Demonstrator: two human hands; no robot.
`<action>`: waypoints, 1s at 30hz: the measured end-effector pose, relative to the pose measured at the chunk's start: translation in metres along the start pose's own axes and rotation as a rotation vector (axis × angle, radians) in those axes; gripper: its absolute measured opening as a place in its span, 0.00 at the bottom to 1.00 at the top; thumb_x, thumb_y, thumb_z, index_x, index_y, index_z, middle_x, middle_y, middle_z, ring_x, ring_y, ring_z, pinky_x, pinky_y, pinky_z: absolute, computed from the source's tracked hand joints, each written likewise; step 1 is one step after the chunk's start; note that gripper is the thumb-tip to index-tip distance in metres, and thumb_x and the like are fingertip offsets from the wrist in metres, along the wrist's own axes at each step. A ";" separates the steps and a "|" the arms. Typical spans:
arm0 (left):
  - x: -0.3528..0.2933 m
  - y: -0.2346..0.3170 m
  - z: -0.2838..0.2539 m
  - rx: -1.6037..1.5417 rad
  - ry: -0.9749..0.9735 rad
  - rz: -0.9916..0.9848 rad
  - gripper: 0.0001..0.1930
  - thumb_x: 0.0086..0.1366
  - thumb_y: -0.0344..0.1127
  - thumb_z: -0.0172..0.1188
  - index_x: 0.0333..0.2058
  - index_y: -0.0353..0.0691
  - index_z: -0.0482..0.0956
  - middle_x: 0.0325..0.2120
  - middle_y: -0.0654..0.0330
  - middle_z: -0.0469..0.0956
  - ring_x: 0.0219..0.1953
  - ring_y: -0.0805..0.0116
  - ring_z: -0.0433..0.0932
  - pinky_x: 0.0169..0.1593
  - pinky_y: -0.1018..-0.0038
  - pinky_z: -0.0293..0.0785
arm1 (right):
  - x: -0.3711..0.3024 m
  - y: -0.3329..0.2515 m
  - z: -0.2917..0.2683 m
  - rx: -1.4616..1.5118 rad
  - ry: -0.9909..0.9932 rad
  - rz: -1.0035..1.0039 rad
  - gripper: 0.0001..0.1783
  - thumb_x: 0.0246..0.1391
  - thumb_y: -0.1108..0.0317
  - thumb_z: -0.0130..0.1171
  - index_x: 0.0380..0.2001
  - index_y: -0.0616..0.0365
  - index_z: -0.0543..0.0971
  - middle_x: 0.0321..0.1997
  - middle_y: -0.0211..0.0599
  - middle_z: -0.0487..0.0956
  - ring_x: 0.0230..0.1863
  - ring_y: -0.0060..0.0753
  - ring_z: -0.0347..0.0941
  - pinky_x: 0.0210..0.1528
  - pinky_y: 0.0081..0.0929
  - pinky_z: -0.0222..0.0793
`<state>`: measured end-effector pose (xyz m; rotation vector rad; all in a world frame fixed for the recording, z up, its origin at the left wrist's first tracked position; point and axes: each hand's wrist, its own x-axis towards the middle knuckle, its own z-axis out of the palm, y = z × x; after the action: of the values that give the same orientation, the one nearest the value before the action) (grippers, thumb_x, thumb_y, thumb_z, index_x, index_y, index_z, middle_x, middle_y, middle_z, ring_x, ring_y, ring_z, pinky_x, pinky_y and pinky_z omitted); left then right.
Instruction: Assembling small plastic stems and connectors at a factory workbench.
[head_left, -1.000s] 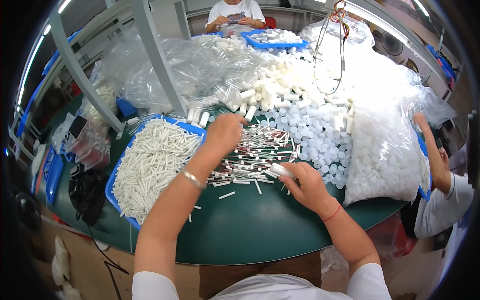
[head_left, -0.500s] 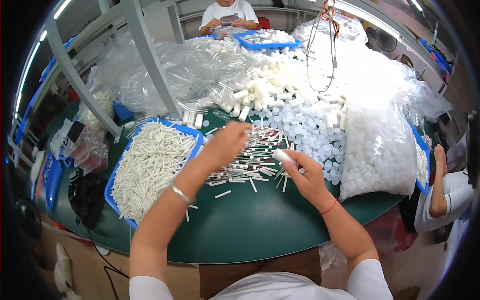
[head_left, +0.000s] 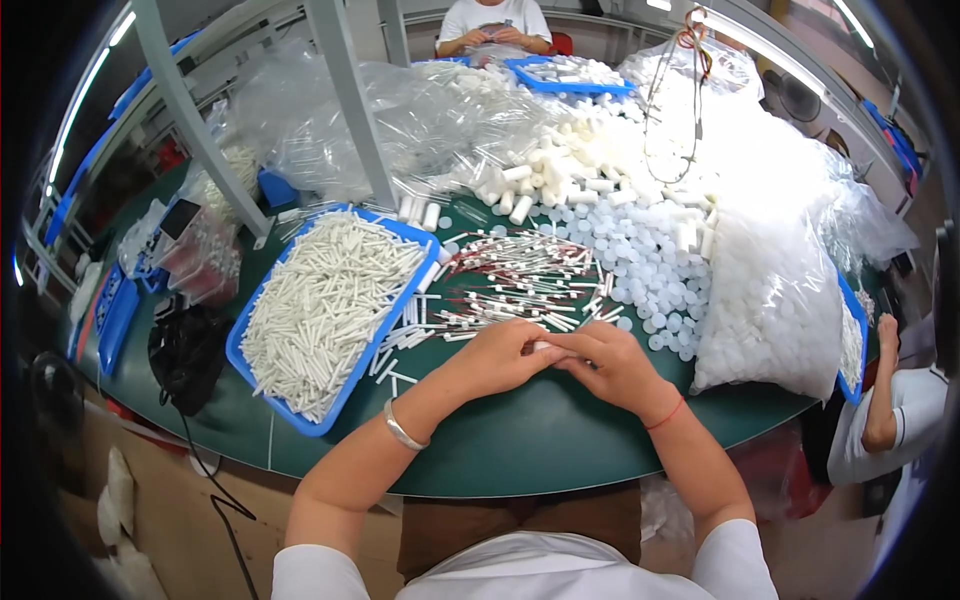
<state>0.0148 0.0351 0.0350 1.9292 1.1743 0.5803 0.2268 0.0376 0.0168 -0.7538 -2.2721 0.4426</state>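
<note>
My two hands meet above the green table (head_left: 470, 450), just in front of a loose pile of thin white sticks with dark red shafts (head_left: 520, 265). Between my fingertips a short white cylinder (head_left: 541, 346) shows in part. My right hand (head_left: 612, 362) is closed on it. My left hand (head_left: 500, 358) is pinched at its near-left end; whatever those fingers grip is hidden. Left of the pile, a blue tray (head_left: 388, 332) brims with thin white sticks. Translucent white discs (head_left: 650, 270) spread out at the right, and thick white cylinders (head_left: 560, 150) are heaped behind.
A clear bag full of white pieces (head_left: 760, 320) stands at the right. Grey metal posts (head_left: 350, 100) rise at the back left, and wires (head_left: 690, 65) dangle overhead. A black bag (head_left: 185, 350) lies at far left. People sit across (head_left: 490, 20) and at right (head_left: 905, 400).
My left hand has come back from over the stick pile to meet my right hand. My right hand has drawn nearer to me with the white cylinder. The view has shifted slightly.
</note>
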 end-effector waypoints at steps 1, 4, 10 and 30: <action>-0.001 0.002 0.003 0.024 0.012 0.008 0.19 0.60 0.50 0.59 0.38 0.38 0.83 0.30 0.50 0.81 0.35 0.54 0.80 0.40 0.65 0.73 | 0.000 -0.003 0.002 -0.018 -0.035 0.002 0.20 0.45 0.75 0.63 0.45 0.56 0.77 0.31 0.39 0.76 0.33 0.43 0.73 0.36 0.34 0.69; -0.002 0.019 0.009 0.030 -0.008 -0.140 0.21 0.59 0.52 0.59 0.38 0.39 0.83 0.30 0.49 0.81 0.35 0.51 0.80 0.41 0.62 0.73 | 0.003 -0.008 0.012 0.116 -0.009 0.037 0.25 0.45 0.76 0.62 0.50 0.57 0.71 0.36 0.40 0.78 0.38 0.40 0.75 0.42 0.31 0.72; 0.003 0.001 0.004 -0.570 -0.136 -0.167 0.17 0.64 0.44 0.51 0.31 0.35 0.78 0.20 0.66 0.71 0.23 0.77 0.68 0.30 0.78 0.67 | 0.008 -0.013 -0.005 0.463 0.080 0.216 0.23 0.48 0.69 0.68 0.49 0.56 0.77 0.45 0.34 0.77 0.43 0.27 0.73 0.44 0.23 0.70; -0.008 0.011 0.032 -0.475 0.004 0.094 0.21 0.73 0.46 0.37 0.28 0.38 0.71 0.20 0.67 0.67 0.23 0.78 0.62 0.27 0.79 0.60 | 0.006 -0.011 0.003 1.386 -0.199 0.536 0.35 0.49 0.62 0.67 0.58 0.64 0.67 0.58 0.45 0.71 0.58 0.37 0.69 0.57 0.38 0.70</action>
<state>0.0398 0.0126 0.0251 1.5782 0.8540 0.8302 0.2167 0.0329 0.0232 -0.5069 -1.3008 2.0730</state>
